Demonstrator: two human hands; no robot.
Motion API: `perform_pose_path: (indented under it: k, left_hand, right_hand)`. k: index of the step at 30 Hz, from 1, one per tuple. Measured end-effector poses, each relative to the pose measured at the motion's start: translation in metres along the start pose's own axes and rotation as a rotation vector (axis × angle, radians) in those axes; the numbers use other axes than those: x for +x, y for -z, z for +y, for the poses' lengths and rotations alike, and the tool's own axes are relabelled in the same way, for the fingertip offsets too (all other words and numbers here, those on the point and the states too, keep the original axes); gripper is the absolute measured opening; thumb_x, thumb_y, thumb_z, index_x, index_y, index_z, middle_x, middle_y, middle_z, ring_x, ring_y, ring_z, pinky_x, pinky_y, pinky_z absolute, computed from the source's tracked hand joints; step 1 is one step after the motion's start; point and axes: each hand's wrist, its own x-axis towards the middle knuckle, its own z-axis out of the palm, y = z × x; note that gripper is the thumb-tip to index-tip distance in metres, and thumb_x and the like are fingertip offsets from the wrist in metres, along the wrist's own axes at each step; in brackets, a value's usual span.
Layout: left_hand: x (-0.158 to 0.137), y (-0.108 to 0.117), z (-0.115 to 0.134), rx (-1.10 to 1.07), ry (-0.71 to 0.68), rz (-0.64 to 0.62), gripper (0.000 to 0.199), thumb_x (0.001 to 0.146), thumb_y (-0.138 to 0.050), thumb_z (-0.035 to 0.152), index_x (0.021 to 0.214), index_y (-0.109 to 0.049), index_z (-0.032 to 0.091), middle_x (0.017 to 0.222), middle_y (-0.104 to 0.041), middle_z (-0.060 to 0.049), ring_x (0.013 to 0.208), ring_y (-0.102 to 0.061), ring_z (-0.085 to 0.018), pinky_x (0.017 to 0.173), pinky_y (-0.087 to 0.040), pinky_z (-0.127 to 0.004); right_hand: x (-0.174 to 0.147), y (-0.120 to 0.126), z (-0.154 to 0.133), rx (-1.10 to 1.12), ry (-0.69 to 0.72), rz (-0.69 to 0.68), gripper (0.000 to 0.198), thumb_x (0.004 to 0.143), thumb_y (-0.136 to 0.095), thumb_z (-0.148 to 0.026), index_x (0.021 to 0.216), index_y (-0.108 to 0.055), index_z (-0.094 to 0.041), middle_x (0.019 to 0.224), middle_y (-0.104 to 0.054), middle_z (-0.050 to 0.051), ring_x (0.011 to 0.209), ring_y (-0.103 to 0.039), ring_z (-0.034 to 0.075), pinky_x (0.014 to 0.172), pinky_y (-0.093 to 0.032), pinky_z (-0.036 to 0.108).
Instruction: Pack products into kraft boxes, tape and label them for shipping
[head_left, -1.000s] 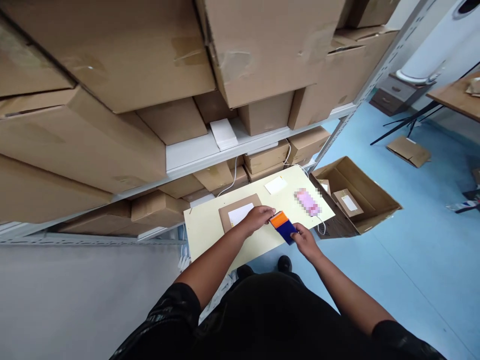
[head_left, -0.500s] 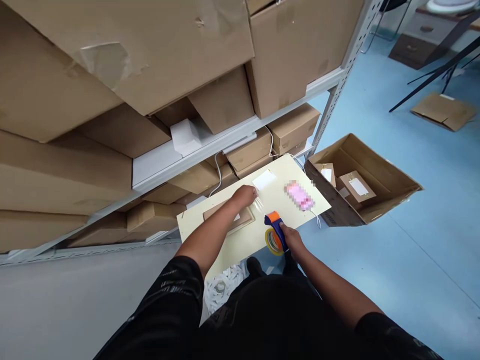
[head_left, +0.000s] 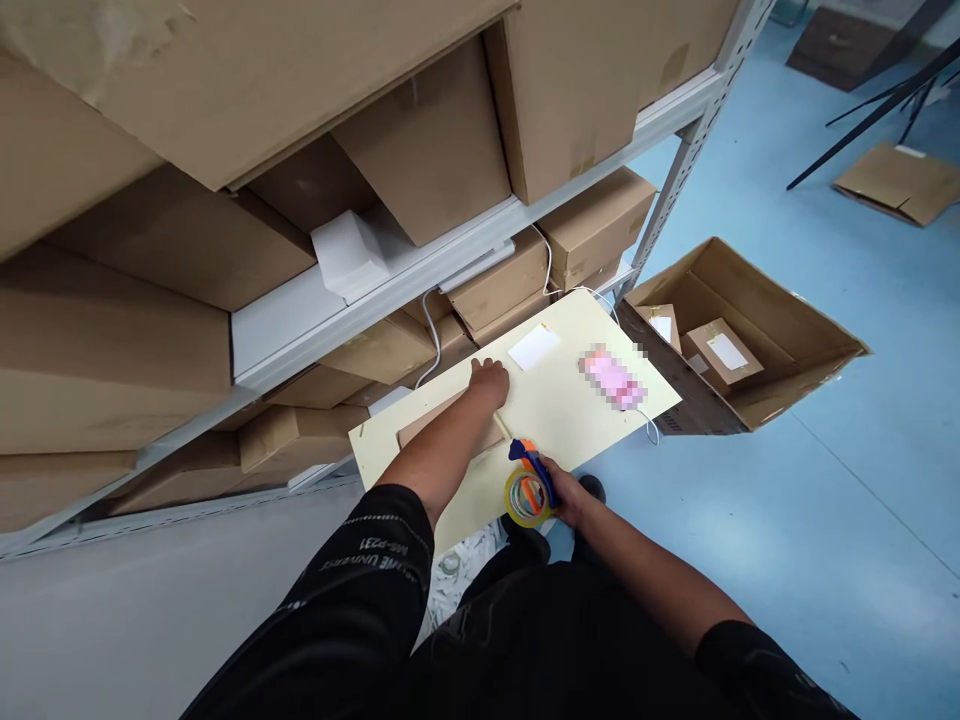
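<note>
In my right hand (head_left: 568,494) is a blue and orange tape dispenser (head_left: 546,478) with a roll of clear yellowish tape, held at the near edge of the cream tabletop (head_left: 555,420). My left hand (head_left: 489,384) lies at the right end of a flat brown cardboard box (head_left: 431,418), its fingers spread apart. My left forearm covers much of that box. The dispenser's head is close to the box's right end; whether tape runs between them I cannot make out. A white label sheet (head_left: 534,346) lies on the tabletop just beyond my left hand.
A blurred pink device (head_left: 613,378) with a white cable lies at the table's right. Beside the table stands an open carton (head_left: 787,310) holding several labelled boxes. A metal shelf (head_left: 420,300) loaded with cartons rises ahead. White scraps (head_left: 465,570) fill a spot below the table.
My left hand has gone from a closed pinch on a strip of clear tape to spread fingers at the box. My right hand has brought the dispenser left, nearer the box.
</note>
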Motion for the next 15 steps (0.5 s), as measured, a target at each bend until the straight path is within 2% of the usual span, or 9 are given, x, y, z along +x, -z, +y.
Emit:
perform_pose_path:
  k: [2,5,6,8,10,12,15]
  left_hand:
    - [-0.017,0.003,-0.015,-0.037,-0.073,0.127,0.059,0.079,-0.070,0.026,0.136,-0.065,0.017,0.147,-0.057,-0.020,0.142,-0.043,-0.038,0.121,-0.024,-0.060]
    - [-0.065,-0.004,-0.056,-0.099,-0.230,0.334,0.061,0.090,-0.056,0.028,0.150,-0.054,0.022,0.160,-0.047,-0.012,0.151,-0.036,-0.030,0.124,-0.027,-0.048]
    - [-0.084,-0.011,-0.074,-0.083,-0.278,0.309,0.069,0.088,-0.057,0.026,0.156,-0.048,0.025,0.166,-0.041,-0.009,0.155,-0.031,-0.030,0.125,-0.026,-0.048]
    - [-0.122,-0.030,-0.109,-0.020,-0.313,0.161,0.095,0.079,-0.064,0.021,0.166,-0.028,0.035,0.176,-0.021,-0.006,0.160,-0.018,-0.036,0.124,-0.025,-0.056]
    - [-0.152,-0.055,-0.138,0.039,-0.310,0.029,0.108,0.075,-0.070,0.019,0.168,-0.019,0.040,0.178,-0.013,-0.006,0.162,-0.013,-0.040,0.122,-0.024,-0.062]
    - [-0.168,-0.077,-0.156,0.086,-0.331,-0.013,0.111,0.073,-0.075,0.022,0.168,-0.020,0.035,0.177,-0.010,-0.010,0.162,-0.011,-0.039,0.122,-0.027,-0.059]
    - [-0.178,-0.102,-0.161,0.113,-0.335,0.027,0.117,0.070,-0.083,0.037,0.169,-0.022,0.025,0.177,-0.009,-0.015,0.161,-0.015,-0.039,0.118,-0.036,-0.049]
  right_hand:
    - [0.002,-0.003,0.005,0.031,-0.016,-0.003,0.048,0.097,-0.054,-0.065,0.105,-0.069,-0.021,0.092,-0.078,0.007,0.083,-0.075,0.023,0.078,-0.062,0.038]
    - [0.002,-0.008,0.008,0.053,-0.028,0.006,0.046,0.098,-0.054,-0.064,0.106,-0.070,-0.021,0.095,-0.079,0.008,0.085,-0.075,0.022,0.081,-0.062,0.038]
    - [0.001,-0.010,0.009,0.053,-0.037,0.018,0.047,0.098,-0.054,-0.064,0.106,-0.071,-0.021,0.095,-0.079,0.008,0.085,-0.075,0.023,0.082,-0.062,0.039]
    - [-0.002,-0.012,0.009,0.049,-0.058,0.038,0.048,0.098,-0.054,-0.064,0.106,-0.072,-0.020,0.095,-0.079,0.008,0.084,-0.075,0.023,0.082,-0.062,0.039]
    - [-0.005,-0.013,0.008,0.054,-0.072,0.025,0.049,0.099,-0.054,-0.063,0.108,-0.072,-0.019,0.097,-0.079,0.008,0.086,-0.075,0.023,0.084,-0.062,0.040]
    - [-0.007,-0.013,0.008,0.062,-0.072,-0.005,0.049,0.099,-0.052,-0.062,0.109,-0.072,-0.019,0.100,-0.079,0.008,0.089,-0.076,0.024,0.088,-0.062,0.040]
    - [-0.006,-0.016,0.000,0.045,-0.082,-0.020,0.051,0.099,-0.051,-0.064,0.109,-0.072,-0.019,0.102,-0.080,0.009,0.091,-0.076,0.024,0.090,-0.061,0.042]
